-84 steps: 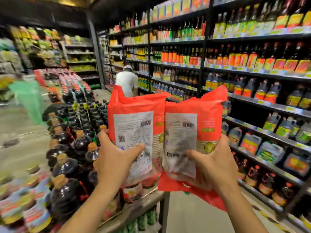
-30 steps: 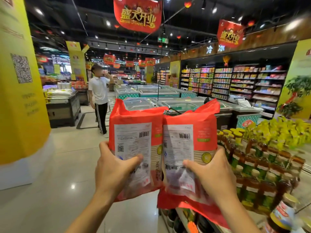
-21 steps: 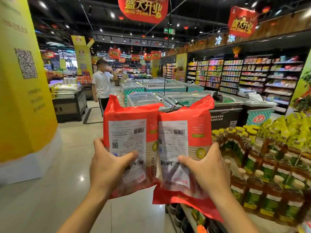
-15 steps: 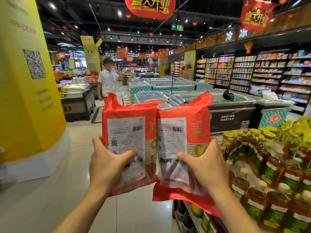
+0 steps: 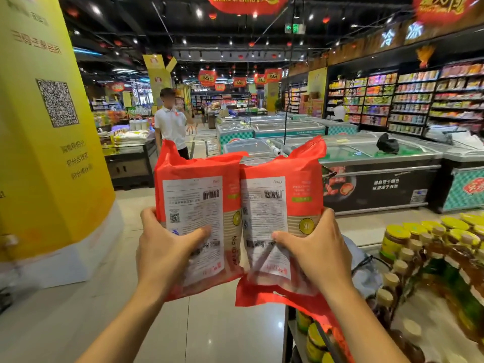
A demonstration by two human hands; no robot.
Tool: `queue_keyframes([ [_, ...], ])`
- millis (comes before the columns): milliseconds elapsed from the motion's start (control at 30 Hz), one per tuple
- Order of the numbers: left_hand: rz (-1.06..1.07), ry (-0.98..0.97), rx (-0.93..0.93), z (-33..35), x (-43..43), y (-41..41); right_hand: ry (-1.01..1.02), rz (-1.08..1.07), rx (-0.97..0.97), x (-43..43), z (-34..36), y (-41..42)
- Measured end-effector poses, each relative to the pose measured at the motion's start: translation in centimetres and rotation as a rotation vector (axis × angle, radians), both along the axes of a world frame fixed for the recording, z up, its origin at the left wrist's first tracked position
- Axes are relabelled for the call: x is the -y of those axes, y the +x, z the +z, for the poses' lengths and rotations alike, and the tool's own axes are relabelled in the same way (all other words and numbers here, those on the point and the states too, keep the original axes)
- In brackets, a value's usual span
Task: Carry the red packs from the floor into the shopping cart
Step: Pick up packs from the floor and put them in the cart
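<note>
- While held up in mid-air before the camera, the left pack (image 5: 196, 200) and right pack (image 5: 281, 197) stand upright side by side with their edges touching. Both are red film with white barcoded back labels and a tan lower band bearing a round yellow mark.
- Left grip (image 5: 162, 250) curls round the left pack's lower outer edge, thumb pressed across the label. Right grip (image 5: 322, 252) does the same on the right pack.
- Floor (image 5: 222, 326) is pale glossy tile.
- Yellow pillar (image 5: 39, 132) with a QR code stands at left; stocked shelves (image 5: 419, 100) at far right.
- Person in white shirt (image 5: 170, 127) stands beyond the packs.
- Chest freezers (image 5: 366, 163) have glass lids; contents unreadable.
- Yellow-lidded jars (image 5: 398, 235) and amber bottles (image 5: 445, 265) crowd the lower right.
</note>
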State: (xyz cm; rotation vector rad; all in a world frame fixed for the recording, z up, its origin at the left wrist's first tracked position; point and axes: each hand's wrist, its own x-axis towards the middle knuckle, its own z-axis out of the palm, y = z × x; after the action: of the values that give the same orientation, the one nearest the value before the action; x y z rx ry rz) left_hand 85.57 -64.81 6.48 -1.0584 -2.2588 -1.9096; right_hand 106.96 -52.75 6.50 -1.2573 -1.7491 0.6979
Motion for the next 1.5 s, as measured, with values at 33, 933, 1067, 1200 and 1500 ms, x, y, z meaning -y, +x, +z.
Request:
queue_keyframes([
  [33, 0.002, -0.011, 0.002, -0.2, -1.2, -0.6, -0.005, 0.004, 0.004, -1.2, -0.2, -0.4],
  [933, -0.185, -0.066, 0.077, -2.8, -35.8, -28.9, -0.029, -0.153, 0.076, -32.2, -2.2, -26.6],
  [1067, -0.22, -0.068, 0.092, -3.0, -41.0, -31.2, -0.027, -0.179, 0.075, -37.0, -2.6, -28.7],
  [1200, -0.218, -0.081, 0.113, -3.5, -46.6, -33.2, -0.049, -0.195, 0.078, -42.6, -3.6, -30.7],
  [1500, -0.161, -0.108, 0.056, -3.9, -62.4, -38.1, -0.073, -0.171, 0.038, -59.0, -4.6, -35.7],
])
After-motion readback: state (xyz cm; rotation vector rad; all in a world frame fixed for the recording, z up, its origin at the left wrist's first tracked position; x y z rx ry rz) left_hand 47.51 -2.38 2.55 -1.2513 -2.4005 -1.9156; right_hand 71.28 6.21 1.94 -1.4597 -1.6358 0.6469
